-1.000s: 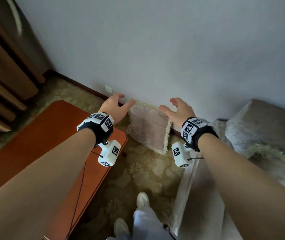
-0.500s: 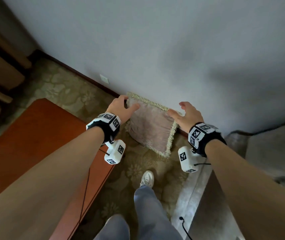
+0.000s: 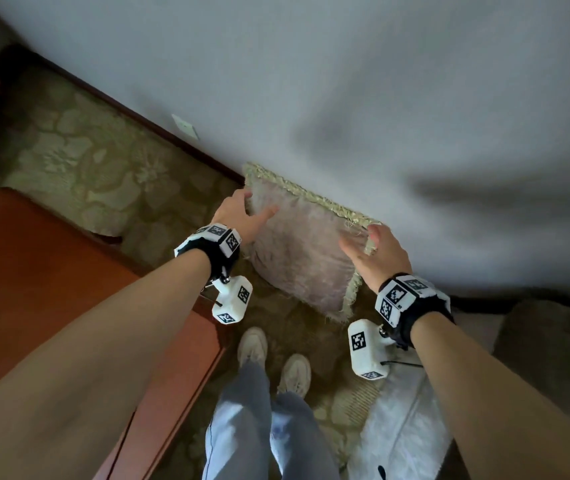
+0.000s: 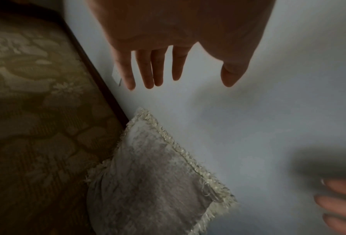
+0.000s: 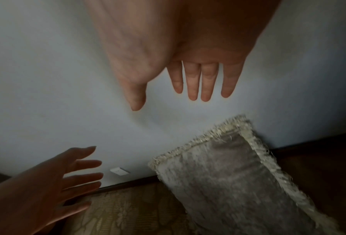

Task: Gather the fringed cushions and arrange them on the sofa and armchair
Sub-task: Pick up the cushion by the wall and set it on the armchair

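A pinkish-grey cushion (image 3: 300, 251) with a cream fringe stands on the carpet and leans against the white wall. The left wrist view shows the cushion (image 4: 152, 182) below my fingers, and the right wrist view shows the cushion (image 5: 234, 182) the same way. My left hand (image 3: 242, 216) is at its upper left corner, thumb across the front. My right hand (image 3: 373, 254) is at the upper right corner. The fingers of the left hand (image 4: 178, 63) and of the right hand (image 5: 174, 76) are straight and spread, just above the cushion and gripping nothing.
A red-brown wooden table (image 3: 51, 289) fills the left, its corner close to my left wrist. An upholstered seat arm (image 3: 553, 341) and a white cloth (image 3: 404, 410) lie to the right. My feet (image 3: 252, 344) stand on patterned carpet (image 3: 103, 161). A wall socket (image 3: 184, 125) sits above the skirting.
I have stepped closer and my view has tilted down. Both hands have dropped from in front of the wall to the cushion's two upper corners.
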